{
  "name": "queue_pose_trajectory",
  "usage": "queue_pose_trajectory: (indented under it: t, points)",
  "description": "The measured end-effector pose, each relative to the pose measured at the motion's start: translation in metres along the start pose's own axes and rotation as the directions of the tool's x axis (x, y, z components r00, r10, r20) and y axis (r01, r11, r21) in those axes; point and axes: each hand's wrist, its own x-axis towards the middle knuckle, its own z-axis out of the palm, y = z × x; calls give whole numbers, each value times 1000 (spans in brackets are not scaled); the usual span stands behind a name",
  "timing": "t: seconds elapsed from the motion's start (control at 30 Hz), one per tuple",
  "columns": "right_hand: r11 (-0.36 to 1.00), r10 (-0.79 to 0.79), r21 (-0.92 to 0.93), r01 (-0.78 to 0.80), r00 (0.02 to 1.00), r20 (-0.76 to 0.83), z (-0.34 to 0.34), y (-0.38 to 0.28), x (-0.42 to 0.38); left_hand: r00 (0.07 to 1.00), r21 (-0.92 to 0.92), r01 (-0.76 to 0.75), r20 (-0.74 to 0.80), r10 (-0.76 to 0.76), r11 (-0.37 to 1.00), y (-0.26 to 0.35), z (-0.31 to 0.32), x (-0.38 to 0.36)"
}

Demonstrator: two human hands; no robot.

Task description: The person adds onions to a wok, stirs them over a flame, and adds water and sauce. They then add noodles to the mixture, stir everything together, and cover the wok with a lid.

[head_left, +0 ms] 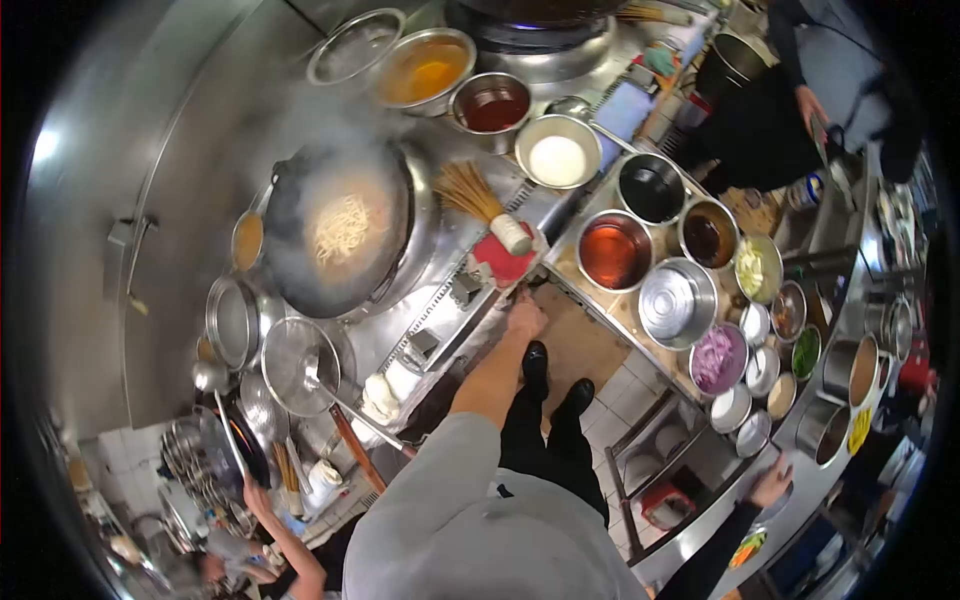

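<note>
Pale noodles (342, 230) lay in a loose tangle near the middle of a round black wok (297, 262), which sat on the steel stove (378, 342) with its dark inside showing through rising whitish steam (345, 140).

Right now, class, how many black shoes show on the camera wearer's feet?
2: the left shoe, just below the left hand in the picture, and the right shoe, lower and farther right. Both show clearly.
</note>
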Motion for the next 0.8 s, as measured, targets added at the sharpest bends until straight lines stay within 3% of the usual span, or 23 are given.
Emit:
queue_pose_trajectory:
  t: [0.03,0.1,0.17,0.23,0.3,0.37,0.43,0.5,0.53,0.67,0.73,0.8]
  points:
    - [990,-47,-135,41,998,-46,-6,-5,-17,1000,-18,6,-8,-6,1000,0,0,2]
    - [995,76,-71,-66,985,153,-8,-47,-95,993,91,-96,76,90,991,-5,-4,10]
    - [981,-161,-60,186,941,296,8,77,-108,971,165,-188,179,158,968,-6,-8,19]
    - [915,-213,-152,374,767,605,24,63,-180,939,208,-254,288,189,944,-10,-8,31]
    - [991,-54,121,-54,668,742,43,68,-247,974,163,-159,189,127,974,-17,7,40]
    - [960,242,-102,-262,585,774,35,77,-289,977,124,-132,182,108,983,-17,6,43]
    - [761,598,-387,-521,333,729,27,99,-302,956,98,-168,258,137,981,-14,-10,41]
    - [818,575,-497,-288,394,717,7,83,-318,949,134,-270,204,241,953,-57,76,98]
    - [790,580,-429,-439,305,756,-4,110,-316,940,157,-318,176,291,935,-78,117,125]
    - [735,666,-462,-496,399,630,-13,95,-316,964,281,-261,115,238,923,-68,94,111]
    - [749,650,-418,-514,448,614,-7,83,-310,947,497,-317,128,294,807,-65,80,105]
    - [800,597,-400,-447,524,607,9,50,-308,889,814,-397,226,398,424,-63,72,103]
